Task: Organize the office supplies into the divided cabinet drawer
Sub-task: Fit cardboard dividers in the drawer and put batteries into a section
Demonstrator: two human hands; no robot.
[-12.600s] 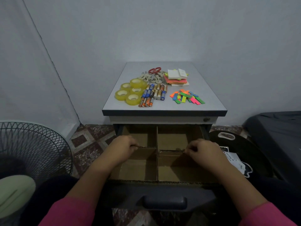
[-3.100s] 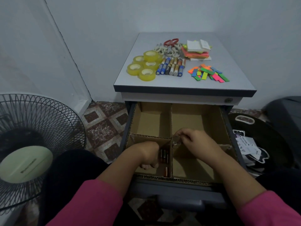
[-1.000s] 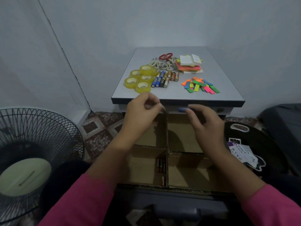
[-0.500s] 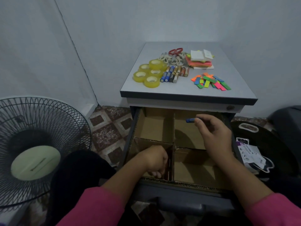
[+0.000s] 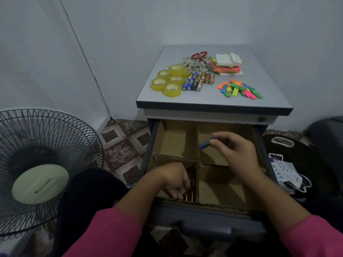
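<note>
My right hand (image 5: 235,154) hangs over the far right compartment of the drawer (image 5: 154,143), thumb and fingertips pinching a blue battery (image 5: 206,144) by one end. Its long axis runs left and a little toward me, free tip pointing at the cardboard divider (image 5: 197,145). Where it needs to go, I reckon, is the near left compartment, down and to the left of that tip, across the divider. My left hand (image 5: 173,179) is already down in there, fingers curled among the batteries in the drawer (image 5: 191,188), which lie lengthwise, near to far, against the divider. Whether those fingers grip one or only nudge them, I cannot tell. So the left hand is nearer the spot, but the right one has the battery; it should swing to match that near-to-far lie. More batteries on the cabinet top (image 5: 197,81) wait beside the tape rolls (image 5: 169,80).
</note>
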